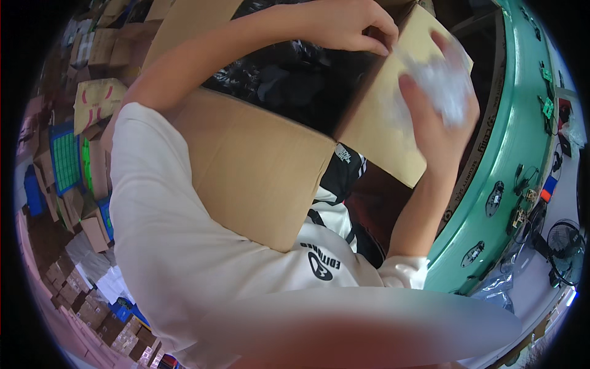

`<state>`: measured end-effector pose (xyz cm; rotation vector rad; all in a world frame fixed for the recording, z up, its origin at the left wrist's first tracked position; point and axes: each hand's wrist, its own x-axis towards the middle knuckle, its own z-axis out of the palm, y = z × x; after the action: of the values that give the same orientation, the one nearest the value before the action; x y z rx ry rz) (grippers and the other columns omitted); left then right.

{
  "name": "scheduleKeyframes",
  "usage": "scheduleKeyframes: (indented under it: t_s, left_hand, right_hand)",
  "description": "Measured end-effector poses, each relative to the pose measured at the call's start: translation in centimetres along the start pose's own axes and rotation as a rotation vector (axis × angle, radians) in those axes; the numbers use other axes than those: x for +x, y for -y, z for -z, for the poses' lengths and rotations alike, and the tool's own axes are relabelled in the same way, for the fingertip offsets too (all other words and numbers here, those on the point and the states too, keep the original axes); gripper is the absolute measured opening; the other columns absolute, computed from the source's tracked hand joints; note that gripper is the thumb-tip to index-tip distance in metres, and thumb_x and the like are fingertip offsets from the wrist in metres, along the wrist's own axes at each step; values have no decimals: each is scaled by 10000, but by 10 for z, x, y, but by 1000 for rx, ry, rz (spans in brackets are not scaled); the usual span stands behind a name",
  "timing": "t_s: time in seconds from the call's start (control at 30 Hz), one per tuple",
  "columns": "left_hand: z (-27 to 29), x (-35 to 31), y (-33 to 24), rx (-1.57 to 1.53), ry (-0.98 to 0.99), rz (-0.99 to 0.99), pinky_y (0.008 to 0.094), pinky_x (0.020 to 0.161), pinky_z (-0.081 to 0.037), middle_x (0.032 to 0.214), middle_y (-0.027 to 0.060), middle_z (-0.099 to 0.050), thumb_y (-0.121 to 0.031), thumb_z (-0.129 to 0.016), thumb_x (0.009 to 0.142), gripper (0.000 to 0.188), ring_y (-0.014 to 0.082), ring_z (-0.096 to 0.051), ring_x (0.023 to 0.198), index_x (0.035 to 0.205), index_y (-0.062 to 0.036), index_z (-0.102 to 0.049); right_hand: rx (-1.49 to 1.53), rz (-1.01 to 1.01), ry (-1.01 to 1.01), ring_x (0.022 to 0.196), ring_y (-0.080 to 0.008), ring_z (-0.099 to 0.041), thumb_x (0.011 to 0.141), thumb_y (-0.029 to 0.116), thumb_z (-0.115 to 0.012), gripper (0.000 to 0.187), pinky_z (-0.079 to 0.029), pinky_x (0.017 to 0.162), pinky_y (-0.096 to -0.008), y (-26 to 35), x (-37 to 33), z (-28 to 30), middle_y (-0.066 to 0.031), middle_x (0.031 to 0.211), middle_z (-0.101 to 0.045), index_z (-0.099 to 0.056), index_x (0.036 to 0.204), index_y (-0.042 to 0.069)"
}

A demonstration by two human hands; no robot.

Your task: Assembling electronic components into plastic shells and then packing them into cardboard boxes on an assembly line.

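An open cardboard box stands in front of me with its flaps folded outward. Crumpled, shiny black plastic lines its inside. My left arm reaches across the box, and my left hand is at its far right edge. Thumb and fingers are pinched together there; whatever lies between them is too small to make out. Over the right flap my right hand grips a wad of clear plastic wrap. The wrap and the fingertips are smeared by motion.
A long green workbench runs along my right, with dark oval parts and small green circuit boards on it. A small black fan stands beyond. Cardboard boxes and a blue crate with green trays are stacked at left.
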<state>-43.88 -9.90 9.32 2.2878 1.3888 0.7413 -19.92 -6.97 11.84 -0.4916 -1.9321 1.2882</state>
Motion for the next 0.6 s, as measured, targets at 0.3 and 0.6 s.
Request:
scheduleKeyframes:
  t_s: [0.3,0.6]
  left_hand:
    - [-109,-46,141,77,-26,495,421,819,-526,954,144,-712,-190,-687,866,202,322,-675,927,1000,-40,-714]
    - [6,17,-14,-537,-116,-58,350,688,-502,822,147,-679,-84,-692,820,144,276,-653,733,913,26,-690]
  right_hand:
    - [-18,-169,-42,740,-42,-545,791,39,-723,493,-446,702,-203,-21,-25,5,24,826,-603,-604,1267,-14]
    - [15,-240,-130,857,-88,-598,777,87,-795,465,-478,757,-233,-36,18,-10,-35,971,-664,-637,1194,-43]
